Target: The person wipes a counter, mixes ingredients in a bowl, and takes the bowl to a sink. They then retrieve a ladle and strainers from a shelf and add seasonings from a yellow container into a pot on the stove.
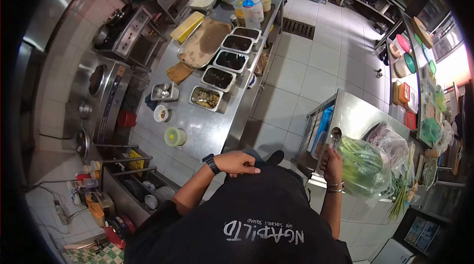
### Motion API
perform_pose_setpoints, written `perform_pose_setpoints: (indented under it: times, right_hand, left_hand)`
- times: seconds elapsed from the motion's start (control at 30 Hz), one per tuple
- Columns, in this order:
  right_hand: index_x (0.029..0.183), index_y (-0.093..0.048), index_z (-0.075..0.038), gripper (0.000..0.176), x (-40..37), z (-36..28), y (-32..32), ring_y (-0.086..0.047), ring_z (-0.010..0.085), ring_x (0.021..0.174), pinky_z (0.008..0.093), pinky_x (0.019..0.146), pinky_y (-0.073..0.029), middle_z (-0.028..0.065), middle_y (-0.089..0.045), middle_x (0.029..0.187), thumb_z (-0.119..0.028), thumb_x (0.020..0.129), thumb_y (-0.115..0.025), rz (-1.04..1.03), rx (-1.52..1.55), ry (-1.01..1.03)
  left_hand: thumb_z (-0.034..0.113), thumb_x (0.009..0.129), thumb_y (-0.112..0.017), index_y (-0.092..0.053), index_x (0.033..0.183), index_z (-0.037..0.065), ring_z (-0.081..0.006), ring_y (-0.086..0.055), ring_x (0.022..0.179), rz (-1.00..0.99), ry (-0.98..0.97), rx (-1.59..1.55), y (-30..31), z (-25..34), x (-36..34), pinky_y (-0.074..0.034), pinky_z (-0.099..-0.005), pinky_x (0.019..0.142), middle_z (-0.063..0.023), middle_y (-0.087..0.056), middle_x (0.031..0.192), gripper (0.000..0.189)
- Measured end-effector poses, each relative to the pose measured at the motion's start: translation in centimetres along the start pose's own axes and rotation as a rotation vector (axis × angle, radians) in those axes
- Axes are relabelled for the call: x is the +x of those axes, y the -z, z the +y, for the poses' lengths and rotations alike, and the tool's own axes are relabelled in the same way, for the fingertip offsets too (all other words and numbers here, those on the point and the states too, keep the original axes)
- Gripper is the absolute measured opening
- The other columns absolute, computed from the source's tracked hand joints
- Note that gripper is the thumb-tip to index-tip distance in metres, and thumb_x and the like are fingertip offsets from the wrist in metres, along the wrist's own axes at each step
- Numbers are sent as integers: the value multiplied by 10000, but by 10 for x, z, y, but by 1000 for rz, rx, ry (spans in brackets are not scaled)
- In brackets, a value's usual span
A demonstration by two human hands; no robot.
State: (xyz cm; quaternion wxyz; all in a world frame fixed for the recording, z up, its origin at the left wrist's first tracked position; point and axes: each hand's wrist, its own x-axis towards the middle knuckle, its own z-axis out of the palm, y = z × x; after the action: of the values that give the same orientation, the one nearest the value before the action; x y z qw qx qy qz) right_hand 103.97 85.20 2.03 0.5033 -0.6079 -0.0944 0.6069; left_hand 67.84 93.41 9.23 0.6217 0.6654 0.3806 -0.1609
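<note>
Bagged greens (pixel 363 168) beside spoon (pixel 336 133) in right hand (pixel 331 166)

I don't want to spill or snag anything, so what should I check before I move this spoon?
1. Spoon held in the right hand: ok.
2. Spoon clean: cannot tell, too small to see.
3. Left hand free: cannot tell, its palm is hidden.
4. Space beside the right hand clear: not ok, the plastic bag of greens lies right next to it.
5. Nearest steel food pan uncovered: ok, its contents show.
</note>
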Motion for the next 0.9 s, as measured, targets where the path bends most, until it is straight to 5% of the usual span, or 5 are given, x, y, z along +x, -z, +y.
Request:
perform_pose_setpoints:
  times: [0.37, 0.53, 0.63, 0.83, 0.9]
  right_hand:
    - [815, -499, -184, 241, 65, -8, 15, -311, 31, 435, 202, 370, -247, -89, -350, 569, -350, 943, -617, 45, 257, -42]
    - [812, -483, -183, 231, 121, -42, -22, -323, 38, 434, 214, 381, -244, -85, -363, 572, -295, 927, -649, 61, 116, -102]
    - [800, -463, -177, 239, 158, -93, -54, -330, 39, 434, 218, 389, -253, -86, -384, 576, -246, 923, -655, 12, -4, -82]
    - [838, -463, -173, 214, 263, -184, -99, -324, 48, 440, 216, 391, -259, -80, -363, 579, -274, 951, -614, -41, -92, 61]
    - [836, -466, -175, 222, 289, -208, -113, -328, 48, 448, 220, 395, -259, -78, -358, 577, -289, 945, -622, -105, -123, 68]
  left_hand:
    - [333, 925, -652, -564, 808, 48, -94, -565, 556, -184, -235, -19, 101, 69, 66, -429, -263, 502, -12, -543, 623, 320]
    - [311, 901, -688, -584, 860, 48, -78, -571, 678, -75, -451, 82, 172, 90, 122, -432, -252, 608, 11, -580, 684, 287]
    - [310, 890, -701, -612, 920, 55, -74, -568, 681, -32, -364, -62, 232, 100, 138, -439, -250, 610, 11, -602, 716, 272]
    - [211, 862, -715, -611, 1015, 53, -116, -612, 785, 976, -433, -78, 407, 65, 148, -488, -267, 696, -34, -638, 834, 243]
    - [170, 847, -708, -557, 1139, 50, -154, -625, 817, 1245, -227, -38, 468, 44, 157, -504, -306, 734, -48, -644, 910, 350]
